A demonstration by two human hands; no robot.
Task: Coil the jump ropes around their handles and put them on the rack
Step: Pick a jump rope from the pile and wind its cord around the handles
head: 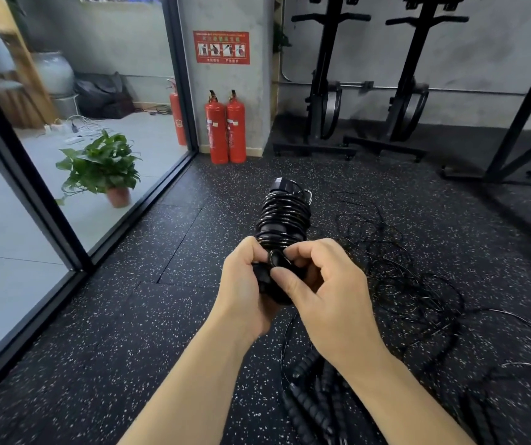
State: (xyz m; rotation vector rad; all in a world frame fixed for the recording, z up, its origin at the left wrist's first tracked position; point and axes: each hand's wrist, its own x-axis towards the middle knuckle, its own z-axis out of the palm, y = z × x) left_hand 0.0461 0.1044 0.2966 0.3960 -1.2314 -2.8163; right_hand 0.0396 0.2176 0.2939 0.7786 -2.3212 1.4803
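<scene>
A black jump rope [281, 216] is wound in tight loops around its paired handles, and the bundle points away from me above the floor. My left hand [244, 284] grips the near end of the handles from the left. My right hand [325, 293] pinches the rope's last loop against the handles with thumb and forefinger. More black jump ropes [418, 293] lie loose and tangled on the floor to the right. Several ridged black handles [315, 390] lie on the floor below my right forearm. No rack for the ropes is plainly in view.
Speckled black rubber flooring [148, 316] covers the gym. A glass wall [74, 187] runs along the left with a potted plant [103, 168] behind it. Two red fire extinguishers [225, 130] stand by a concrete pillar. Black exercise machines [366, 91] stand at the back right.
</scene>
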